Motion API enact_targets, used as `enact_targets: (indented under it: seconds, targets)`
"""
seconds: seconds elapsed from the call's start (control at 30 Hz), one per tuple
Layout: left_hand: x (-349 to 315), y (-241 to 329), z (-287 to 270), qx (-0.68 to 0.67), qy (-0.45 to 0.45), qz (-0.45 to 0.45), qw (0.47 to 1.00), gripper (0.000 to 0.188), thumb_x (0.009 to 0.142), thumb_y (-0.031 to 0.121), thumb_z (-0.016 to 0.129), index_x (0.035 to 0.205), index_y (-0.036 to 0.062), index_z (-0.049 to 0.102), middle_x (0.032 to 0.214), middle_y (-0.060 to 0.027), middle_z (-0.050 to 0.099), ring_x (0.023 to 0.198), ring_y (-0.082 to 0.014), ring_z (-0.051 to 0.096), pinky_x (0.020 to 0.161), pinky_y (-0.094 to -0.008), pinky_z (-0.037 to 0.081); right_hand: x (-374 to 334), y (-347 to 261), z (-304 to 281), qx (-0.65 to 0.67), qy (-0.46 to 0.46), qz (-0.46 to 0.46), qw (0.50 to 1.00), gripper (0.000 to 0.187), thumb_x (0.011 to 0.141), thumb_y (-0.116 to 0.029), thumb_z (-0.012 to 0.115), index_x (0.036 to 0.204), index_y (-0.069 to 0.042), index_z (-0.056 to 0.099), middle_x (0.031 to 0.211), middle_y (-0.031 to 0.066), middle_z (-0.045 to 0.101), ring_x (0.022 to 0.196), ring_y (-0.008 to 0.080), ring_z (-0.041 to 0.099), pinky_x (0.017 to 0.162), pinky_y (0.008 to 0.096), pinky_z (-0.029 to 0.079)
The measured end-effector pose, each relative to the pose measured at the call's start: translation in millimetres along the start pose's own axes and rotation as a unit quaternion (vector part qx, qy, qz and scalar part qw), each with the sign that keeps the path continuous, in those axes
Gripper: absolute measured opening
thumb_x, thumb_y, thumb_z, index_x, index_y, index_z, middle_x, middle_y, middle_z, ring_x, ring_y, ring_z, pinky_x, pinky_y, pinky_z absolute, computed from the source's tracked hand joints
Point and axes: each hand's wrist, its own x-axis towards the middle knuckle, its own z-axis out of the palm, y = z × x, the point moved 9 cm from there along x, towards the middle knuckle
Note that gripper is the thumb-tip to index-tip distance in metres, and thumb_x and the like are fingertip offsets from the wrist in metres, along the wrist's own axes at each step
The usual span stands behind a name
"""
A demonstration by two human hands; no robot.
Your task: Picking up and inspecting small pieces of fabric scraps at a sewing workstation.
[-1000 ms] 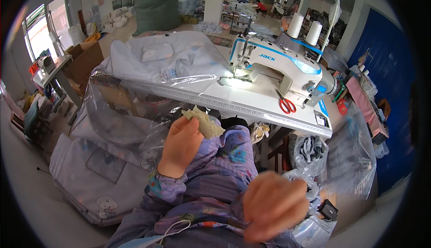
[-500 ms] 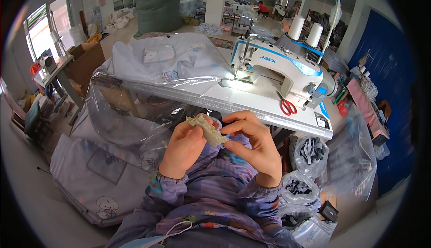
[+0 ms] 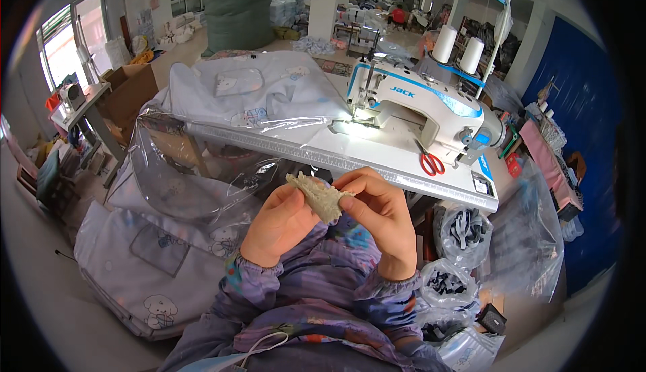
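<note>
My right hand [image 3: 385, 218] has come up to join the left: a second ago it was a blur off to my lower right, and now its thumb and forefinger pinch the right end of the crumpled piece [image 3: 323, 202]. My left hand [image 3: 274, 227] has kept its grip throughout, thumb pressed over the left side and fingers curled in behind. So both hands are closed on the one thing — it is no longer a one-handed hold, and I judge that I can now steady one end while working the other. The piece, pale green-grey and ragged along its upper edge (I can't tell what it is made of), sits between my hands above my lap, slightly further right than it was, just in front of the white sewing table [image 3: 397, 149].

The table's things have stayed put. The sewing machine [image 3: 420, 96] stands with its light on — no hand near it — and the red-handled scissors [image 3: 431, 162] lie to its front. Pale printed fabric [image 3: 195, 99] spreads over the left part, and clear bags [image 3: 464, 234] of dark-and-light strips sit low on my right.
</note>
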Motion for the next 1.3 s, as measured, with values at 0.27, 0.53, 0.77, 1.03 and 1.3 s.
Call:
enact_targets:
  seconds: [0.27,0.53,0.77,1.03,1.3]
  targets:
    - [1,-6,-9,0.010,0.021,-0.020,1.000,0.030,0.098,0.019,0.056,0.125,0.0069,0.058,0.125,-0.0052,0.059,0.120,-0.0200,0.053,0.105,-0.0403,0.039,-1,1,-2,0.031,0.024,0.010,0.999,0.005,0.087,0.001,0.062,0.091,0.003,0.064,0.108,0.0097,0.060,0.096,0.0142,0.057,0.085,0.0268,0.044]
    - [3,-2,-8,0.035,0.050,-0.006,0.998,0.028,0.097,0.011,0.055,0.123,0.0018,0.057,0.123,-0.0068,0.060,0.118,-0.0183,0.054,0.105,-0.0378,0.039,0,5,-5,0.052,0.035,0.006,0.998,0.005,0.088,0.002,0.060,0.092,0.003,0.063,0.108,0.0091,0.060,0.095,0.0131,0.058,0.084,0.0258,0.045]
    - [1,17,-8,0.239,0.154,0.055,0.957,0.022,0.094,0.004,0.058,0.114,-0.0045,0.062,0.111,-0.0059,0.065,0.104,-0.0111,0.059,0.093,-0.0264,0.044,6,19,-8,0.074,0.045,0.019,0.996,0.008,0.087,0.003,0.059,0.094,0.001,0.060,0.108,0.0073,0.061,0.096,0.0120,0.058,0.085,0.0244,0.044]
    - [-5,26,-10,0.295,0.209,0.066,0.930,0.020,0.092,0.002,0.061,0.110,-0.0057,0.063,0.102,-0.0056,0.067,0.094,-0.0072,0.060,0.084,-0.0213,0.045,4,28,-22,-0.024,0.093,0.037,0.995,0.007,0.088,-0.001,0.063,0.095,-0.003,0.060,0.083,-0.0024,0.054,0.072,0.0038,0.046,0.066,0.0195,0.038]
    - [-7,29,-9,0.323,0.229,0.077,0.915,0.016,0.091,0.002,0.063,0.106,-0.0050,0.064,0.099,-0.0046,0.067,0.092,-0.0061,0.058,0.082,-0.0216,0.044,3,42,-19,0.064,0.093,0.094,0.989,0.018,0.094,-0.015,0.061,0.100,0.002,0.063,0.077,-0.0005,0.058,0.070,0.0058,0.050,0.062,0.0192,0.037]
